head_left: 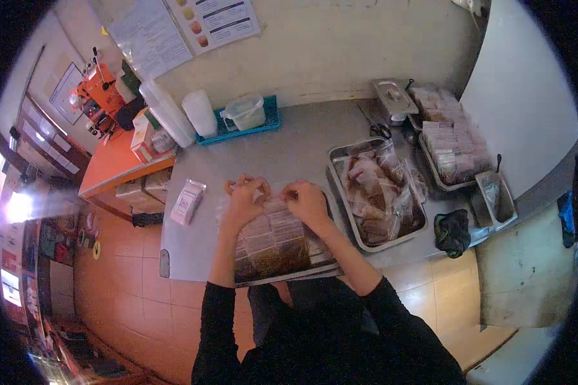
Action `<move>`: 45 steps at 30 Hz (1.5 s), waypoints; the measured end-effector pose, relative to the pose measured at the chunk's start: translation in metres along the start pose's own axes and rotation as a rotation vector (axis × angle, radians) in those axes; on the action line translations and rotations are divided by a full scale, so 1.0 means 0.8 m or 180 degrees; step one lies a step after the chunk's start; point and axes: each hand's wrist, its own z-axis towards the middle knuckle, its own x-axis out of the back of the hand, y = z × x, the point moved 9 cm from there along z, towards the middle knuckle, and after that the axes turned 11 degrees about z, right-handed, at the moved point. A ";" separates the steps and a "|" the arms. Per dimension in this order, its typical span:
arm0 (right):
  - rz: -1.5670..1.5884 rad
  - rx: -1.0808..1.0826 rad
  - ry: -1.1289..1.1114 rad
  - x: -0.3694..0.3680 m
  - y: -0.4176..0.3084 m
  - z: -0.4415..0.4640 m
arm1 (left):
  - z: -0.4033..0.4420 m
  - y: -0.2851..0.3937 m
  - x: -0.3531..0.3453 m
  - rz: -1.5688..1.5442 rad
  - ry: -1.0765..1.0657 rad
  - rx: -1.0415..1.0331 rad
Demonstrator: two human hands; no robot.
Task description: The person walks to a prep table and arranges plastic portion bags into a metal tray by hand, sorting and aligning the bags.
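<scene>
Both hands are over the far end of a tray (282,278) filled with rows of small clear packets (273,240) with brown contents. My left hand (246,196) is bent with its fingers curled, at the tray's far left. Close to its right, my right hand (304,200) has its fingers pinched together. Whatever lies between the fingertips is too small to make out. Right of the tray stands a metal tray (358,239) of loose clear bags (372,186) with brown contents. A pink and white packet (187,201) lies to the left on the table.
At the back are a teal tray (237,133) with a plastic jug (245,112) and a white container (200,113). On the right stand another packet-filled tray (453,187), a small metal container (494,199) and a dark cloth (452,233). Scissors (380,130) lie behind.
</scene>
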 end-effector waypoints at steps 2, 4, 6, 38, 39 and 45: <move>-0.0040 0.0124 0.0009 0.002 -0.003 -0.001 | -0.002 0.002 0.000 0.0011 -0.0016 -0.0032; 0.0217 0.0389 0.0097 0.009 -0.011 -0.006 | -0.005 0.005 0.001 0.0020 -0.0036 -0.0057; 0.0195 0.0277 0.0210 0.017 -0.009 -0.015 | -0.009 0.009 0.003 0.0113 -0.0018 -0.0131; -0.0022 -0.0105 -0.0472 0.002 -0.006 -0.022 | -0.038 0.023 -0.012 0.0302 -0.0288 -0.0356; -0.0028 0.0127 -0.0297 0.008 -0.015 -0.025 | -0.036 0.025 -0.012 0.0334 -0.0318 -0.0384; 0.0047 -0.0731 -0.0485 0.027 -0.016 -0.067 | -0.035 0.027 -0.009 0.0291 -0.0126 -0.0353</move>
